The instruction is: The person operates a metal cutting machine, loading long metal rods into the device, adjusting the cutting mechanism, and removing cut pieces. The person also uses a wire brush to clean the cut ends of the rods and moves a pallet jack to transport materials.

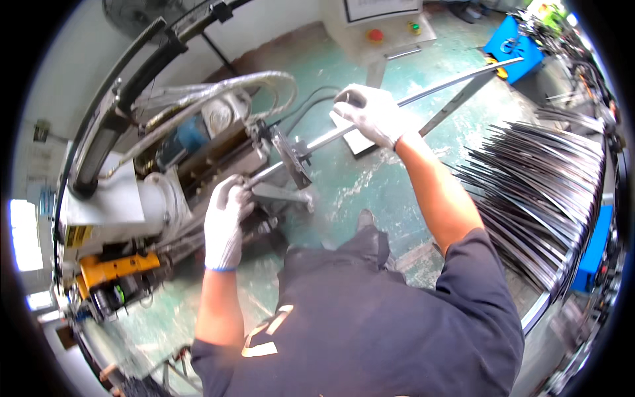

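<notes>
A long, thin metal tube (456, 81) runs slantwise from the upper right down to the machine at the left. My right hand (374, 114), in a white knit glove, is closed around it about midway. The tube passes through a dark metal bracket (291, 159) at the machine's end. Just beyond that bracket, my left hand (228, 215), also gloved in white, has its fingers closed at the tube's near end. The fingertips of this hand are slightly blurred.
The machine (205, 152) with hoses fills the left side, an orange unit (119, 268) below it. At the right, a rack holds a large pile of metal tubes (529, 192). A control box (390, 33) with red and green buttons stands ahead, near a slanted support bar (456, 102).
</notes>
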A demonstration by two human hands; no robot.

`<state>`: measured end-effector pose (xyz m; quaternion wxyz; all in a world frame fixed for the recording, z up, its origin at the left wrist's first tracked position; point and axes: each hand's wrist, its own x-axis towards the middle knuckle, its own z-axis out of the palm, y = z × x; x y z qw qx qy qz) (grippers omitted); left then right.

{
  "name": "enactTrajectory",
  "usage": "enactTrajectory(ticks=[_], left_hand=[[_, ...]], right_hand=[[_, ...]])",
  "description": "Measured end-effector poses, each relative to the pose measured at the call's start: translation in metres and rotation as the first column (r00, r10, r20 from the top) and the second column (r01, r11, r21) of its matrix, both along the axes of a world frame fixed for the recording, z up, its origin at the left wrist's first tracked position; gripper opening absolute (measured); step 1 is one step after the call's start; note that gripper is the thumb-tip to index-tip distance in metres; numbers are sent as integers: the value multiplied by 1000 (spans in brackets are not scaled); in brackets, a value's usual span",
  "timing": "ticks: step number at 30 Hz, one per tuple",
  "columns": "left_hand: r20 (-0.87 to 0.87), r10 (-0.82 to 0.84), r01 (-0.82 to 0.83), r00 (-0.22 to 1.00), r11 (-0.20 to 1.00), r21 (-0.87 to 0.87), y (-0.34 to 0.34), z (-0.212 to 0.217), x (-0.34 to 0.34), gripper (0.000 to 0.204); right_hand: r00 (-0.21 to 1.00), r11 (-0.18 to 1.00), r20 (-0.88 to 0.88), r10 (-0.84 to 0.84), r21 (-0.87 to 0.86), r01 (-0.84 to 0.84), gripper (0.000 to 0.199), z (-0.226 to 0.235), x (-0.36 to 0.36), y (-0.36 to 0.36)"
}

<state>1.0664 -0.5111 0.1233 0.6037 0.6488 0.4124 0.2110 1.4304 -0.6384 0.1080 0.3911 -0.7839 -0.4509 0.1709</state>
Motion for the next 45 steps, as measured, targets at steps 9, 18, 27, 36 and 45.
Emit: enactTrajectory(ticks=[9, 18, 27, 36, 45], left_hand=[[-207, 7, -17, 978, 999, -45, -24, 8, 108, 77], [-74, 212, -223, 974, 954, -201, -46, -24, 159, 64], [-14, 532, -501, 847, 789, -356, -43, -17, 182, 67], [-94, 551, -542, 829, 750, -380, -42, -4, 193, 74], [-86, 553, -538, 829, 745, -396, -42, -8, 188, 83]], right_hand=[[652, 573, -15, 758, -463, -676, 50, -52, 65, 116], [380, 155, -437, 815, -467, -870, 37, -133, 46, 161], [367, 364, -314, 875, -72, -929, 41, -199, 11, 159], [386, 445, -238, 891, 294, -846, 35, -230, -32, 175], [268, 301, -137, 954, 443, -845, 28, -229, -49, 191]])
